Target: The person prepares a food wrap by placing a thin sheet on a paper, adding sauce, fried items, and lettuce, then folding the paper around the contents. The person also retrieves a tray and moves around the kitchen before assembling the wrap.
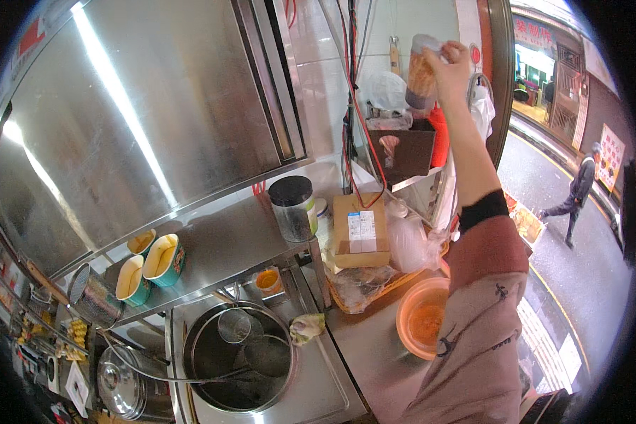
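Right hand (448,62) closed on clear container (420,79), seemingly by rim; steel counter (357,343) below, street (562,272) alongside.

Tall container (420,76): smooth translucent plastic — wall panel (148,92): glossy metal — carton (342,230): matt cardboard.

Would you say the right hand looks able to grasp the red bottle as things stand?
Probably not: the right hand is occupied gripping a clear container, although the red bottle appears close below that container in the picture.
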A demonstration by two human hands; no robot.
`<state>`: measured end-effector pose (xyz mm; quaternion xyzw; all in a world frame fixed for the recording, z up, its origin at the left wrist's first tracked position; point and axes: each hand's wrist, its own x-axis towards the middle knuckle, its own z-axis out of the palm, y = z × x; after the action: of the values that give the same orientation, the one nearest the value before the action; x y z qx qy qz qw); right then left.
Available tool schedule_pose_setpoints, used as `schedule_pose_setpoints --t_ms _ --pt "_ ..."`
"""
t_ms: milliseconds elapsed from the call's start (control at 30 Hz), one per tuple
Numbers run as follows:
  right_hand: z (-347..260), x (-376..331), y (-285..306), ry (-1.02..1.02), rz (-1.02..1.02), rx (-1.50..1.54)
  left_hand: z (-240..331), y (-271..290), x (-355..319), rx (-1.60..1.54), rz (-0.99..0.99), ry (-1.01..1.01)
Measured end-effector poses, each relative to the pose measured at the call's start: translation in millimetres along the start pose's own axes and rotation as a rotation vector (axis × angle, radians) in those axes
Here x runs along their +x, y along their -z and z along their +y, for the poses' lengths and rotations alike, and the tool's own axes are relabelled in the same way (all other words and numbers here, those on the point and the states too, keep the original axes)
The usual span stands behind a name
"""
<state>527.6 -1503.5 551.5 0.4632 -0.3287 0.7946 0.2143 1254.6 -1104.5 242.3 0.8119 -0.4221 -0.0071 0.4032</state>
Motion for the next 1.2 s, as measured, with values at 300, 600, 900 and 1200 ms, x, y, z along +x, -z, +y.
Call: schedule_pose_setpoints --t_ms 300,600,900,1200 --pt "-174 -161 27 -0.425 -0.604 0.450 27 -14 -2 -0.373 -0.052 -0.091" --pt "-393 -428 -2 -1.136 -1.245 1.145 86 -44 -24 -0.568 -0.698 -0.424" --pt "-587 -574 -36 -0.455 -1.710 0.905 -112 57 -15 -0.798 -0.617 0.118" --pt "-856 -745 -112 0.075 -1.709 1.262 -361 207 -12 -0.832 -0.324 0.480"
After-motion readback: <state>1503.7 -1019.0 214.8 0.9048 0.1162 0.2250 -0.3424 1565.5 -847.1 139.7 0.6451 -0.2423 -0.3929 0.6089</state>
